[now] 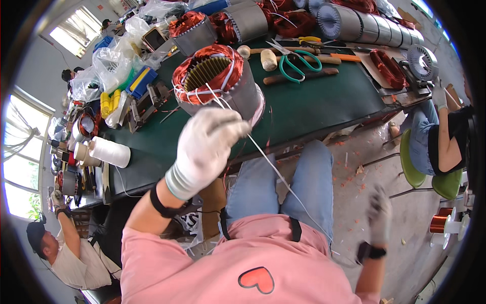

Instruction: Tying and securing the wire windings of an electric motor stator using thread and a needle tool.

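Head view: one wound stator [245, 91], grey-bodied with red-brown copper windings, stands near the front edge of the green worktop [349, 99], open end facing up. One white cord [283, 180] extends from the winding, passes the left hand and runs down to the right, across the lap.

Hands, two, both in white gloves. The left hand [207, 144] is just in front of the stator; its grip is pressed together, pinching the cord. The right hand [378, 215] is well apart from the stator, over the floor at the right; it is blurred, and the state of its grip cannot be told.

Tools, right of the stator: two wooden mallets [269, 60], one pair of scissors [287, 52] with teal handles, one dark wooden bar [301, 76], one pair of yellow-handled pliers [310, 39].

Behind the stator: a second wound stator [196, 41] and a third wound stator [249, 23]. Upper right: one row of bare cores [372, 28], laid end to end.

Left of the stator: two thread spools, one white spool [110, 153] and one tan spool [87, 154], side by side.

Nearby: one co-worker at the left [83, 263], one co-worker at the right [448, 137].
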